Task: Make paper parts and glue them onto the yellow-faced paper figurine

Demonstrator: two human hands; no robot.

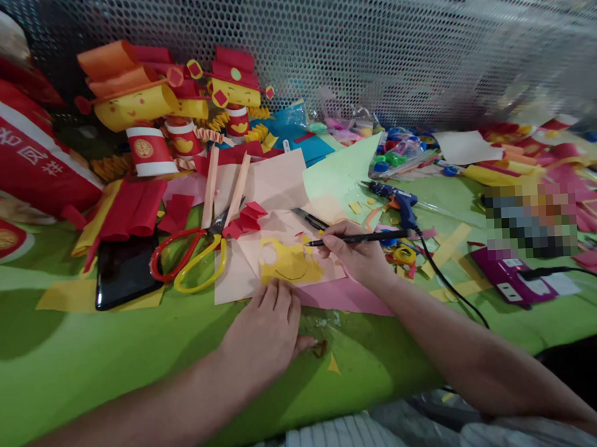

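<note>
While cups [155,157] behind, right fingers [341,230] tight round pen [392,235], left fingers [274,298] flat on paper [299,258]

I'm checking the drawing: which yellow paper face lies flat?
The yellow paper cutout with a drawn dark smile, under the black pen in the right hand; the other yellow paper faces, behind, curve beneath red or orange paper hats.

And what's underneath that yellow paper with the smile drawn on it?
Pale pink paper shows at both sides of the yellow paper, which seems to lie on it. Anything directly beneath is covered and can't be seen; the left hand rests at the lower edge.
</note>
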